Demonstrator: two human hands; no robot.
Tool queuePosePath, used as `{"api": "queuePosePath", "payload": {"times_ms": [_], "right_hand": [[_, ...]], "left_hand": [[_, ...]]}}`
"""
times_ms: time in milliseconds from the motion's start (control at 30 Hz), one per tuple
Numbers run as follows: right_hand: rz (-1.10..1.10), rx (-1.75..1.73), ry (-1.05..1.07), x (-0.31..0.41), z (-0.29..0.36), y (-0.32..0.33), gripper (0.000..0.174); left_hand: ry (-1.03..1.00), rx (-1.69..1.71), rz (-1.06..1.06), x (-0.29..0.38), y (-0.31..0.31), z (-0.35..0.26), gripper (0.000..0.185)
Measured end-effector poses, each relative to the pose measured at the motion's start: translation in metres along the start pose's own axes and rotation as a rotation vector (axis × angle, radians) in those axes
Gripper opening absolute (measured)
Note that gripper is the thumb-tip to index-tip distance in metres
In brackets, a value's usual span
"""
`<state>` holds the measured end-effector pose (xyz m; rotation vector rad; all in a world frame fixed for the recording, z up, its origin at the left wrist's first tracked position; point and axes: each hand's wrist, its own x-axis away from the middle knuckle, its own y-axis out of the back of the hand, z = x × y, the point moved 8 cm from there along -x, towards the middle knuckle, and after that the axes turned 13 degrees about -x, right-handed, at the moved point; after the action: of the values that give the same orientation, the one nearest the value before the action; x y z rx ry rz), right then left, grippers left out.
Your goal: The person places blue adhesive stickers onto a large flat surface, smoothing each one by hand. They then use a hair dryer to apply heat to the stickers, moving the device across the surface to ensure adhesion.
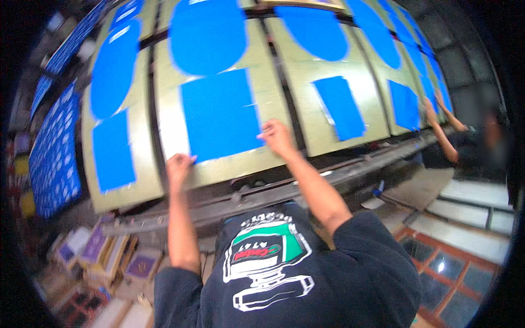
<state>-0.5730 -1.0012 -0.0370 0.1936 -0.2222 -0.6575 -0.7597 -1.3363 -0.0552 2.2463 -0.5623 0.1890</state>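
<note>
A flat blue rectangular piece (221, 115), which looks like fabric, lies on a pale yellow-green board (242, 166) in front of me. My left hand (179, 169) has its fingers curled at the near left corner of this piece. Higher up on its right edge, just above the near right corner, my right hand (278, 137) pinches with thumb and fingertips. Both hands are slightly blurred. Beyond the rectangle, a larger blue piece with a rounded near end (209, 37) rests on the same board.
Neighbouring boards carry similar blue pieces, one rectangle (114, 151) at left and another (342, 108) at right. A grey rail (262, 201) runs along the near edge. Another person's hand (430, 110) works at the far right. Stacked screen frames (100, 254) stand low at left.
</note>
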Motion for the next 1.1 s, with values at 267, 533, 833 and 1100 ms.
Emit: {"api": "queuePosePath", "payload": {"times_ms": [267, 533, 833, 1100], "right_hand": [[-0.093, 0.045, 0.153, 0.019, 0.027, -0.003, 0.028], [0.115, 0.695, 0.292, -0.018, 0.057, -0.081, 0.077], [0.329, 0.973, 0.438, 0.033, 0.111, -0.301, 0.066], [-0.594, 1.145, -0.395, 0.033, -0.061, -0.068, 0.081]], "left_hand": [[0.066, 0.18, -0.008, 0.017, 0.0, -0.004, 0.017], [0.048, 0.354, -0.245, 0.137, 0.097, -0.006, 0.01], [0.359, 0.467, -0.372, 0.226, 0.229, 0.202, 0.012], [0.248, 0.321, -0.52, 0.185, 0.484, 0.329, 0.016]]}}
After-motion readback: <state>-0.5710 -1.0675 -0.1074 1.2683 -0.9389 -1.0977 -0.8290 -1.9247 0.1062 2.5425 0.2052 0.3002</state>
